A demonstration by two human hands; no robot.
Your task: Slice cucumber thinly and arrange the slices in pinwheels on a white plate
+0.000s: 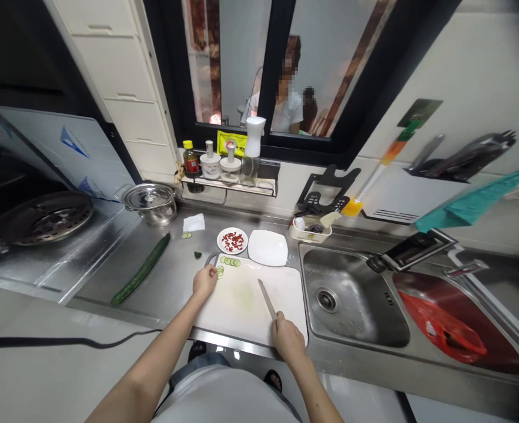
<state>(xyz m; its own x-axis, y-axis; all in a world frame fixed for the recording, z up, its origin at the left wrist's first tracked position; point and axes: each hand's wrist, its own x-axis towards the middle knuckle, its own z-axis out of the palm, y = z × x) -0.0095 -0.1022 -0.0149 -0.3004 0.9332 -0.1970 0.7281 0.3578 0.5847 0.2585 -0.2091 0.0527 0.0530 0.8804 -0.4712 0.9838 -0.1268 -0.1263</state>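
On the cutting board [259, 329] at the middle of the counter, your left hand [205, 281] is at the far left corner, with its fingers drawn together beside a small cluster of cucumber slices [220, 273]. You cannot tell from this view whether those fingers pinch a slice or merely touch the cluster. A row of slices [230, 262] lies just beyond, along the board's far edge. Your right hand [288, 336] is closed around the handle of a knife [267, 298] over the right part of the board, its blade pointing far and slightly left, well apart from the slices.

To the left of the board, you have a whole cucumber [142, 267] lying aslant on the counter [91, 273], its near end farther left. A cucumber stub [197, 255] sits between it and the board, and a white paper [194, 222] lies farther back, with more slices just on its near side. Beyond the board, a round plate [220, 245] of chopped red pieces stands just left of a square white plate [268, 248]. A lidded pot [156, 212] is at the far left; to your right is the sink [356, 320], with a red bag [444, 329] in the farther-right basin.
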